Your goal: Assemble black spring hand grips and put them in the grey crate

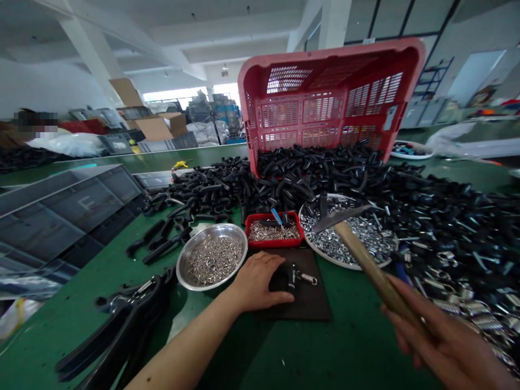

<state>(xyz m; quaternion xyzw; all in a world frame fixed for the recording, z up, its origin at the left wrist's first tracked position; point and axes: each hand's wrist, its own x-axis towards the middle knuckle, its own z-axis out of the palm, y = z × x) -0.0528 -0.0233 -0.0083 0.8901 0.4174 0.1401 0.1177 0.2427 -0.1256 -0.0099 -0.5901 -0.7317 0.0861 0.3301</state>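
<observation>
My right hand (434,325) is wrapped around the wooden handle of a hammer (361,257), raised at the right with its metal head over the pan of silver parts. On a dark mat (312,309), my left hand (260,281) curves its thumb and fingers around a black plastic part (291,277), steadying it; the hand hides much of this part. A coil spring (307,278) sticks out from the part's right side. Just left of the hand stands a metal bowl (182,271) of small metal pieces. Behind the mat, a red tray (254,245) holds small pins and a blue-handled tool (277,216).
A round pan (345,264) holds silver hardware. Black parts (284,181) heap up behind, spilling from a tipped red crate (325,54). Loose springs (487,319) pile at the right. Assembled black tools (117,330) lie front left, near a grey bin (81,211).
</observation>
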